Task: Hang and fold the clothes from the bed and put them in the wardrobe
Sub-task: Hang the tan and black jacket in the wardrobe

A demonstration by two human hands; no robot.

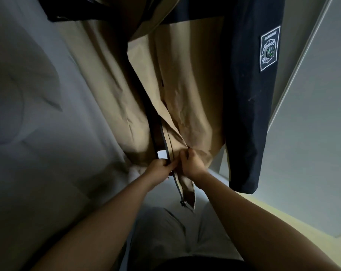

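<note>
A tan and navy jacket point(189, 90) hangs in front of me, its front opening running down the middle. A navy sleeve point(252, 106) with a square patch point(270, 48) hangs on the right. My left hand point(159, 167) pinches the dark zipper edge point(164, 139) near the hem. Beside it, my right hand point(192, 165) grips the tan front panel at the hem. The two hands touch each other at the bottom of the opening. A zipper tail with a cord end point(182, 203) dangles below them.
A grey bed cover point(34, 118) fills the left side. A pale wardrobe panel point(312, 122) rises at the right, with a yellowish floor strip point(279, 216) below it. My grey trousers point(165, 231) show at the bottom.
</note>
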